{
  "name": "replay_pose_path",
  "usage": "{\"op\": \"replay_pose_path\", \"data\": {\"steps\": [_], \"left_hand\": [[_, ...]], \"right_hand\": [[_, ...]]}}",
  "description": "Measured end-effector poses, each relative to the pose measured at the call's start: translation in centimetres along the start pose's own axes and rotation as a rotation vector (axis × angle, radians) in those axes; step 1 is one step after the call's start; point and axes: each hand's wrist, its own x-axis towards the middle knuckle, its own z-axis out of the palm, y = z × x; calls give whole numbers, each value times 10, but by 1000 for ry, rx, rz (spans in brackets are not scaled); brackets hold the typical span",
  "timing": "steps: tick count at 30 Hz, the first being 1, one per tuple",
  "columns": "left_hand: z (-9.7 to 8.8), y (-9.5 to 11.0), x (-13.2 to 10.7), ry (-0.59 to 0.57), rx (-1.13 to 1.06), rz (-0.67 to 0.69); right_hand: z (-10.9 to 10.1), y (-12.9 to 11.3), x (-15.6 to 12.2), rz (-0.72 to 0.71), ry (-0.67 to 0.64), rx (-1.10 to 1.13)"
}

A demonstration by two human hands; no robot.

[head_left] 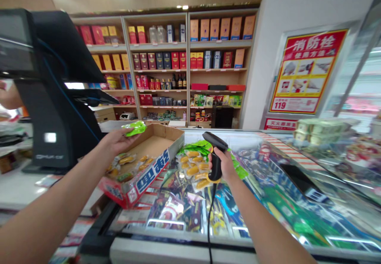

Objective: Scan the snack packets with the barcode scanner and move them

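Note:
My left hand [119, 140] pinches a small bright green packet [135, 128] above the near left side of an open cardboard box [159, 135]. Inside that box lie several clear packets with yellow-orange contents [126, 159]. My right hand [223, 161] is wrapped round the handle of a black and yellow barcode scanner [216, 157], its cable hanging down toward me. Beside the scanner, several yellow-orange packets [192, 165] and green packets [198, 148] lie in a pile on the glass top of a display freezer.
A black checkout terminal [53, 97] stands at the left. On the glass at right lies a dark smartphone [302, 180], with egg cartons [323, 129] farther back. Goods show through the freezer glass [190, 212]. Shelves of boxed bottles [159, 61] line the back wall.

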Motion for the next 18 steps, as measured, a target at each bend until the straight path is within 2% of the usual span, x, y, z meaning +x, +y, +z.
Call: {"op": "replay_pose_path", "data": {"steps": [2, 4, 6, 9, 13, 15, 18], "left_hand": [[19, -14, -21, -44, 37, -16], [37, -37, -41, -151, 73, 44], [53, -66, -56, -212, 90, 105], [67, -113, -63, -208, 206, 231], [62, -160, -54, -156, 502, 387], [53, -173, -47, -142, 595, 415], [39, -182, -38, -129, 656, 439]], "right_hand": [[1, -1, -1, 7, -27, -2], [2, -2, -2, 13, -60, -10], [3, -3, -4, 20, -89, -21], [4, -4, -5, 37, -107, -30], [4, -6, -5, 66, -116, -94], [4, -8, -4, 77, -118, -164], [5, -10, -5, 86, -155, -299]]}}
